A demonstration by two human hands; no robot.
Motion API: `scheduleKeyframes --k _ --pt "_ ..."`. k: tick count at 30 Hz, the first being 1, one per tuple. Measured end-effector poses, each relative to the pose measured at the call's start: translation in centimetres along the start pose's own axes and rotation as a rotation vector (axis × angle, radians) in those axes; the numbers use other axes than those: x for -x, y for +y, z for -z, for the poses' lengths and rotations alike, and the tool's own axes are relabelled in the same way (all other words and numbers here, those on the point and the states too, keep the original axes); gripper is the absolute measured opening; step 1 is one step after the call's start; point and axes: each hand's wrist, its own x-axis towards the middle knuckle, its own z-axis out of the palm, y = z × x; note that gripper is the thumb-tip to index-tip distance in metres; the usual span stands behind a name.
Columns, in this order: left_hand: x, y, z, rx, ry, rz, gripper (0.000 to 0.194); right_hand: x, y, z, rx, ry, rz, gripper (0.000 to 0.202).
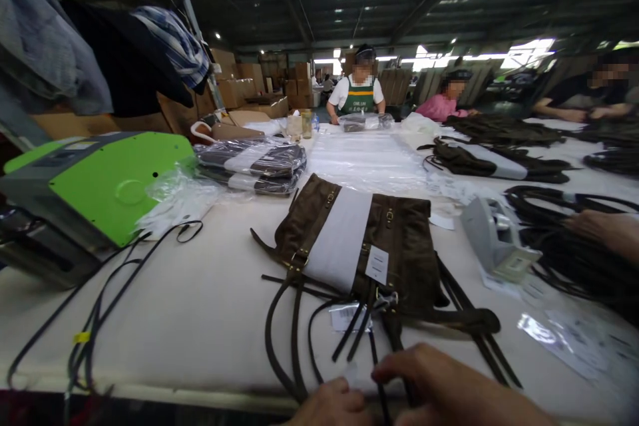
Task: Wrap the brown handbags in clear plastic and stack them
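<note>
A dark brown bag (409, 246) lies flat on the table, with a pale wrap (342, 233) around its middle, buckles and a white tag (377, 264). Its straps trail toward the front edge, beside a barcode label (349, 317). My left hand (332, 405) is at the bottom, fingers curled by the strap ends and a small translucent piece; what it grips is unclear. To its right, my right hand (444, 386) reaches in over the dark straps, its index finger and thumb apart, the fingertip against a strap. The lower parts of both hands are cut off.
A green machine (124, 186) with black cables stands left. Plastic-wrapped bags (254, 163) and clear bags (367, 160) lie behind. At right are a grey dispenser (499, 239), dark straps and another person's hand (606, 229). Several people work across the table.
</note>
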Motion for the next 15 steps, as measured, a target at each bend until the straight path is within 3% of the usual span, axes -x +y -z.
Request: scheduleKeyframes --k 2,4,8,11,15 --pt "0.9 0.0 1.3 -0.14 0.129 -0.073 0.023 1.8 0.2 -4.3 0.024 0.009 0.039 0.045" --pt "1.5 0.3 3.1 -0.272 0.275 -0.121 0.024 1.7 0.7 -7.2 0.09 -0.008 0.082 0.038" --pt "1.7 1.1 5.8 -0.357 0.315 -0.131 0.036 0.0 1.6 -9.7 0.336 -0.009 0.108 0.021" --pt "2.4 0.7 5.8 -0.404 0.298 -0.115 0.04 -0.5 2.3 -10.5 0.509 0.05 0.112 0.029" --pt "3.7 -0.9 3.8 -0.421 0.282 -0.119 0.04 -1.1 4.3 -11.8 0.609 0.065 0.133 0.028"
